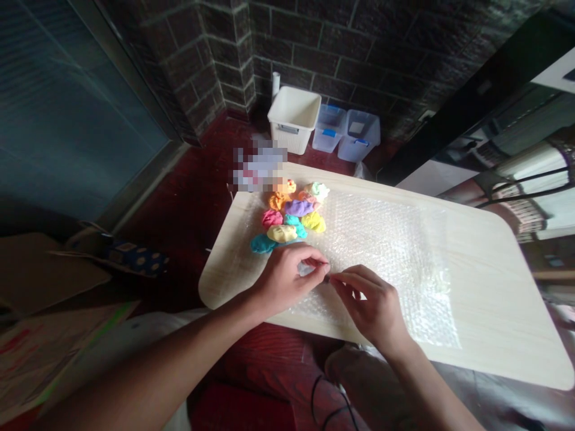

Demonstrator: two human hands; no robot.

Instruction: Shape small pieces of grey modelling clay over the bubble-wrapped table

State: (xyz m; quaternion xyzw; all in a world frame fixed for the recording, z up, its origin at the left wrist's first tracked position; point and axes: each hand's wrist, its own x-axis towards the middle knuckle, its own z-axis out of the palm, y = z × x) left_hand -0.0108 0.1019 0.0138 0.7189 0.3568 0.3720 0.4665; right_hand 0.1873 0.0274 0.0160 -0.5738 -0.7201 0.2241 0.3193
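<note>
My left hand (294, 272) is closed in a pinch above the bubble wrap (381, 245), thumb against fingertips. My right hand (371, 299) pinches too, its fingertips almost meeting the left ones. Between them shows a small dark bit (327, 279), too small to name. Just beyond my left hand lies a cluster of soft, crumpled coloured lumps. Among them are a cream lump (282, 233), a teal lump (262, 243), a purple lump (299, 208), a yellow lump (313, 222) and a red lump (272, 219).
The bubble wrap lies on a pale wooden table (494, 287) with rounded corners. Past its far edge, a white bin (294, 126) and two clear plastic boxes (329, 129) stand on the floor by a brick wall. A black cable (335, 413) hangs near the front edge.
</note>
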